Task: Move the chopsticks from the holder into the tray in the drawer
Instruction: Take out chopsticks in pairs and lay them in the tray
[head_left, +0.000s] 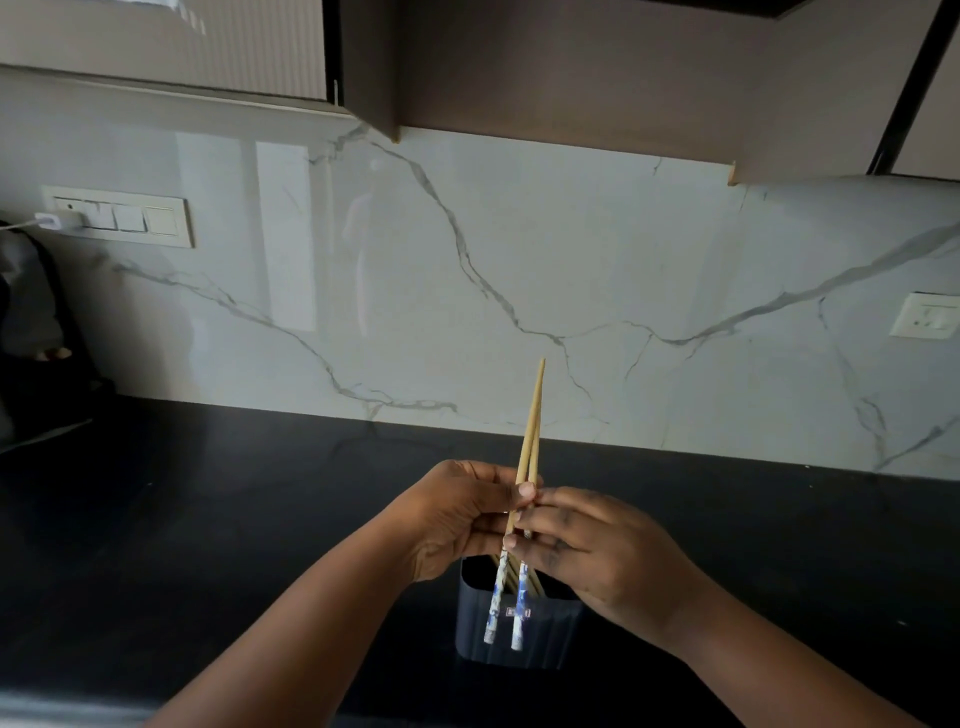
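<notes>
Both hands met above the dark holder (517, 631) on the black counter (260, 519). The left hand (457, 519) and the right hand (597, 551) each pinched the 2 chopsticks (529, 441) mid-shaft, fingers curled round them. Their tapered tips pointed up toward the marble backsplash (571, 260); the blue-patterned ends hung in front of the holder, where more sticks stood.
</notes>
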